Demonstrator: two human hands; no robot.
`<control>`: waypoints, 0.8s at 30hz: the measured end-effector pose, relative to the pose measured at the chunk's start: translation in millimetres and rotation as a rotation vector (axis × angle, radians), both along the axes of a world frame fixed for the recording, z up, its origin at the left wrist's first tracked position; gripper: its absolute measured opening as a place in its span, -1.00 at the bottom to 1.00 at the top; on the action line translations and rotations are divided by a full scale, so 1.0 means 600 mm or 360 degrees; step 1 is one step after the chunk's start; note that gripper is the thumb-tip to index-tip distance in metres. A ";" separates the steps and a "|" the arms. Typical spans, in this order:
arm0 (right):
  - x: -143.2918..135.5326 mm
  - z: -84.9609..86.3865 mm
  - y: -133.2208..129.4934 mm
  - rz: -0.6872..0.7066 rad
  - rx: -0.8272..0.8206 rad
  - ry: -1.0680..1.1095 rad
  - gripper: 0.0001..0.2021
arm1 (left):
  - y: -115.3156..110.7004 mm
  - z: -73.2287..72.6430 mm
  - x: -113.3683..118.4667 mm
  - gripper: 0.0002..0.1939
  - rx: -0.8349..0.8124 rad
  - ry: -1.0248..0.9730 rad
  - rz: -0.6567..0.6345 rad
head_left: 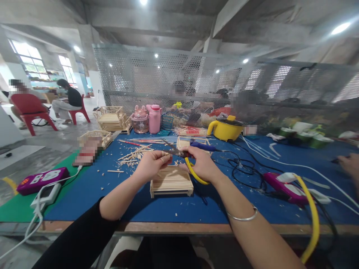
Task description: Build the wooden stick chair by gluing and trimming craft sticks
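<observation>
Scissors with yellow handles (193, 172) are in my right hand (199, 161), their dark blades pointing left toward the other hand. My left hand (153, 163) is closed in a pinch beside the blades; what its fingertips hold is too small to make out. Just below both hands, a small slatted wooden frame (171, 181) stands on the blue table mat (134, 203). Loose wooden sticks (134, 154) and cut bits lie in a pile to the left of the hands. A second wooden frame (182, 142) sits behind the scissors, next to a blue-handled tool (203, 146).
Further back are a yellow pot (226, 129), a pink jug (154, 119) and stacked wooden frames (112, 118). Purple power strips (43, 181) lie at left and right, with cables across the right side. Another person's hand (349, 164) is at the far right.
</observation>
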State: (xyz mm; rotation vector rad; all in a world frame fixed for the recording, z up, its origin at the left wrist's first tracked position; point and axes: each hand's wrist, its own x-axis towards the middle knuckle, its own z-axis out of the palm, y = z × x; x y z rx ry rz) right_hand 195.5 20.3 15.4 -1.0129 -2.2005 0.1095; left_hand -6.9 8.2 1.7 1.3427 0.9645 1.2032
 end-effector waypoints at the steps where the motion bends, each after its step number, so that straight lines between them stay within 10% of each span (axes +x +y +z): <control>1: 0.001 -0.001 0.001 0.0023 0.0031 -0.0083 -0.57 | 0.003 -0.002 -0.002 -0.69 0.0022 0.0012 -0.0004; 24: -0.010 -0.008 0.000 0.0029 0.0334 -0.0139 -0.59 | 0.005 -0.002 -0.015 -0.74 0.0367 0.0264 -0.0074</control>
